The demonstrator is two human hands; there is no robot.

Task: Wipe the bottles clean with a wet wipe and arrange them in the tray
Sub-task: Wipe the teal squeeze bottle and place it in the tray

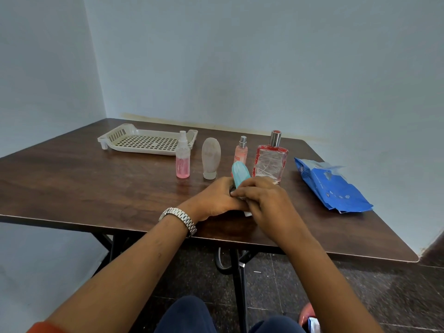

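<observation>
A dark wooden table (96, 183) fills the middle of the frame, set against pale blue walls. At its upper left sits a white perforated tray (115, 135) with no bottles in it. On the right side of the table lies a crumpled blue wipes packet (331, 186), its flap open.

Two bare forearms reach up from the bottom of the frame and meet at the centre. The left hand (216, 200) and right hand (264, 200) are together, touching. The left grips a teal bottle (240, 173) that points up and away. The right curls over the bottle's lower part, holding a white wet wipe (247, 213) of which only a corner shows below the hands.

Just behind the hands, four bottles stand in a row, all outside the tray. From right to left: a square glass perfume bottle (270, 162) with red edges, a slim pink spray bottle (241, 152), a dusty grey squeeze tube (211, 157) standing on its cap, and a clear spray bottle (182, 159) half full of pink liquid.

A silver wristwatch (179, 218) circles the left wrist.
</observation>
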